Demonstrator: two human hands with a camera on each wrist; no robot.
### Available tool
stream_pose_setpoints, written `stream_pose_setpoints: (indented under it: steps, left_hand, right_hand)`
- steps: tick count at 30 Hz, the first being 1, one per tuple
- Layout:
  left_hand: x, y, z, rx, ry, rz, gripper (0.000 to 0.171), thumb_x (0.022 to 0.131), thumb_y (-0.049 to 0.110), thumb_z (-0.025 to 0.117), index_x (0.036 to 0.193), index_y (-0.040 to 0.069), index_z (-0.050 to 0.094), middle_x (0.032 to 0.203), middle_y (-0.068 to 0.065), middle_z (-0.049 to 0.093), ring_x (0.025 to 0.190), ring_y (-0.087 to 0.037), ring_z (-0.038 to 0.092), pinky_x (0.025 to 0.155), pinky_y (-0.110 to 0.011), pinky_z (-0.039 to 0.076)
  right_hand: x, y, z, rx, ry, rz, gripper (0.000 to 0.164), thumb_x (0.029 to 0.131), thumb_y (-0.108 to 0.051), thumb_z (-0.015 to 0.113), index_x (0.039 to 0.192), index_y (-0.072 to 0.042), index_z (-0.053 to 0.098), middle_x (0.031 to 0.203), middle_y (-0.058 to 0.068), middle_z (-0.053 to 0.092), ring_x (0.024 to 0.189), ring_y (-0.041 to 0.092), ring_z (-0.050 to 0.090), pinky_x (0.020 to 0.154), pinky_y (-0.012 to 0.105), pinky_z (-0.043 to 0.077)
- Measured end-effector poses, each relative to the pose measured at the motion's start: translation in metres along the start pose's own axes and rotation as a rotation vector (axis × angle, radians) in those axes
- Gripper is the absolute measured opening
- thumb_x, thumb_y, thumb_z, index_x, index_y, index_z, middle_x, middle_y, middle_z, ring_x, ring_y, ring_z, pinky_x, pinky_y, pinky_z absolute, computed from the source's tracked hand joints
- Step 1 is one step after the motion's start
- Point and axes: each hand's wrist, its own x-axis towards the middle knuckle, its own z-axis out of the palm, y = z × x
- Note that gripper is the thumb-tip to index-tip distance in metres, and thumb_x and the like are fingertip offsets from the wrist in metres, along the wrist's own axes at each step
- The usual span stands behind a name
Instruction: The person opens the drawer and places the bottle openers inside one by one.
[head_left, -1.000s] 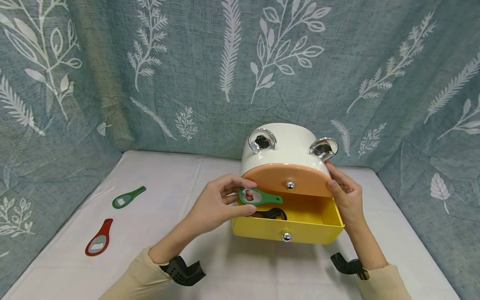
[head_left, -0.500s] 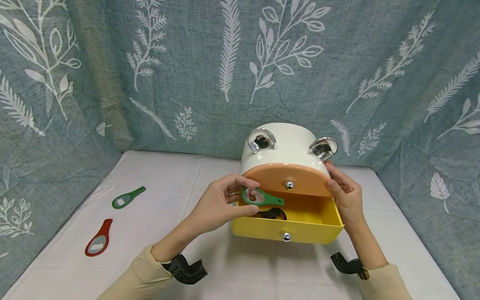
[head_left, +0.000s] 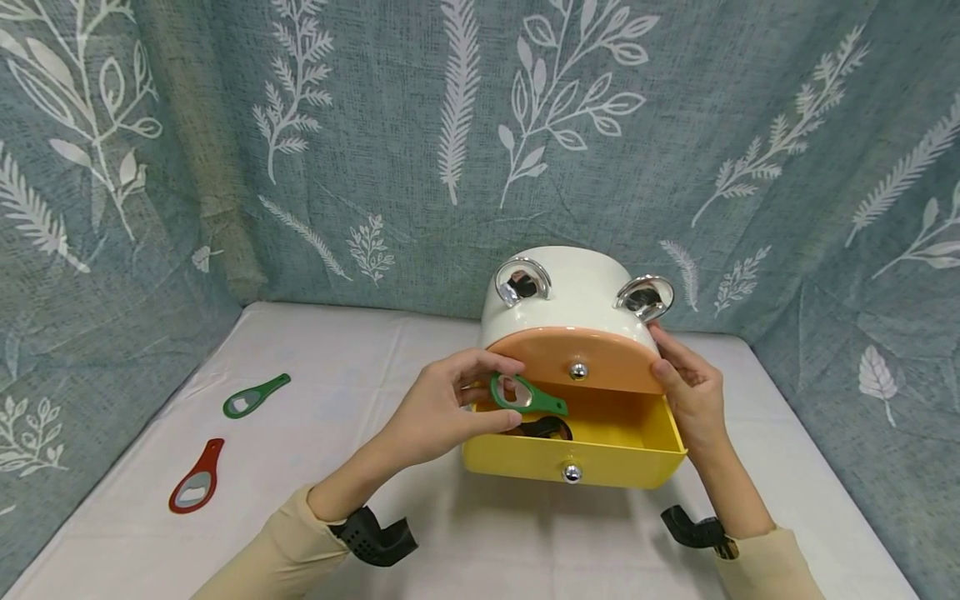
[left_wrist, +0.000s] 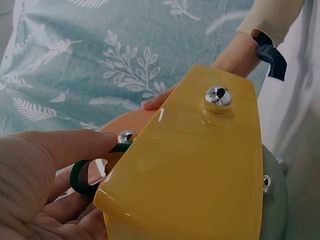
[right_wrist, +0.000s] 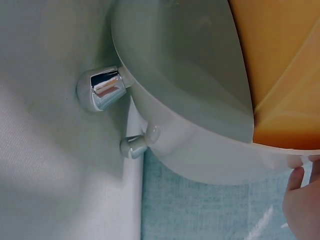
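Note:
My left hand [head_left: 438,404] holds a green bottle opener [head_left: 543,400] by its round end, above the left side of a pulled-out yellow drawer [head_left: 525,458]. In the left wrist view the opener's green rim [left_wrist: 75,177] shows between thumb and fingers. A black bottle opener [head_left: 546,427] lies in that drawer, partly hidden by my thumb. My right hand [head_left: 693,396] grips the right side of the white drawer box [head_left: 577,283], its thumb near the edge of the orange upper drawer [head_left: 540,358]. The right wrist view shows those fingertips [right_wrist: 295,179] at the box's side wall.
Another green bottle opener [head_left: 255,396] and a red bottle opener [head_left: 197,477] lie on the white-covered table [head_left: 322,467] at the left. Two shiny rings [head_left: 522,283] stand up from the box. A patterned curtain [head_left: 405,150] encloses the table behind and at both sides.
My left hand has moved slightly to the right with the green bottle opener, farther over the yellow drawer. The right hand stays on the box.

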Motion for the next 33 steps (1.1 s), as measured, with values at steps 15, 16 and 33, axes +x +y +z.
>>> stream_pose_setpoints:
  steps: [15,16,33]
  left_hand:
    - [-0.008,0.010,0.014,0.000,0.031,0.216,0.028,0.089,0.000,0.072,0.115,0.005,0.067,0.119,-0.009,0.064,0.103,-0.024,0.063,0.092,-0.038,0.052]
    - [-0.009,0.012,0.016,-0.011,0.024,0.236,0.027,0.090,-0.001,0.071,0.115,0.006,0.067,0.118,-0.008,0.064,0.101,-0.025,0.063,0.091,-0.038,0.053]
    - [-0.025,-0.009,0.054,-0.200,-0.186,0.334,0.018,0.096,-0.010,0.056,0.112,-0.010,0.064,0.098,-0.019,0.071,0.085,-0.027,0.071,0.073,-0.039,0.060]
  right_hand:
    - [-0.001,-0.001,0.001,-0.003,0.035,-0.002,0.035,0.097,-0.001,0.061,0.132,0.002,0.060,0.136,0.008,0.057,0.131,0.019,0.047,0.105,0.025,0.039]
    - [-0.001,-0.001,0.001,0.001,0.035,-0.003,0.035,0.097,-0.001,0.061,0.131,0.002,0.060,0.136,0.008,0.057,0.131,0.019,0.047,0.105,0.026,0.039]
    - [0.000,0.000,0.001,0.012,0.020,-0.001,0.036,0.097,0.000,0.060,0.133,0.003,0.058,0.136,0.008,0.058,0.131,0.019,0.047,0.104,0.026,0.040]
